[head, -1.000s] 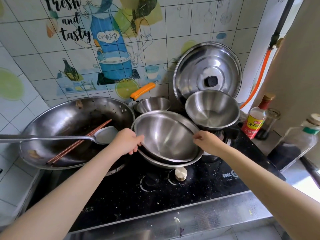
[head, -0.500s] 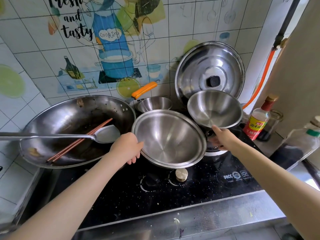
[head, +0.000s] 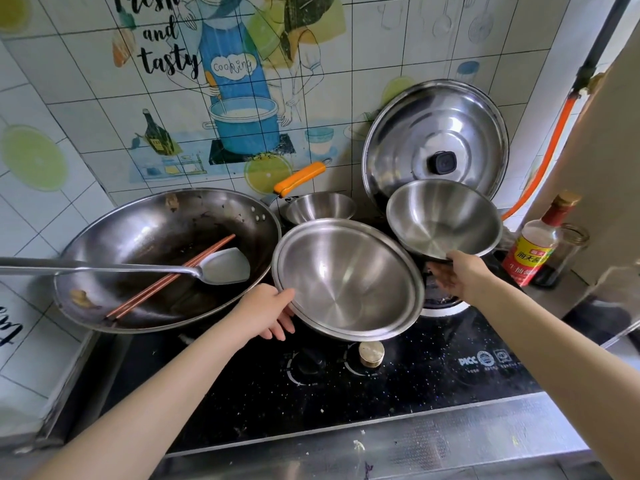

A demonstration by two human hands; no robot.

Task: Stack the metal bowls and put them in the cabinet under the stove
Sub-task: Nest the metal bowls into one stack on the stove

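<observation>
Head view, three metal bowls [head: 348, 280], left hand [head: 268, 311] gripping largest, right hand [head: 457, 275] gripping medium bowl [head: 444, 218].

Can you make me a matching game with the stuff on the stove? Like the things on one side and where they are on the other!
Things:
1. spatula
2. lid
3. big bowl
4. sauce bottle

Places:
A. held at its rim by the left hand
B. leaning against the tiled wall
C. lying in the wok with the chopsticks
D. standing at the right of the stove

Pairs: 1-C, 2-B, 3-A, 4-D
</observation>
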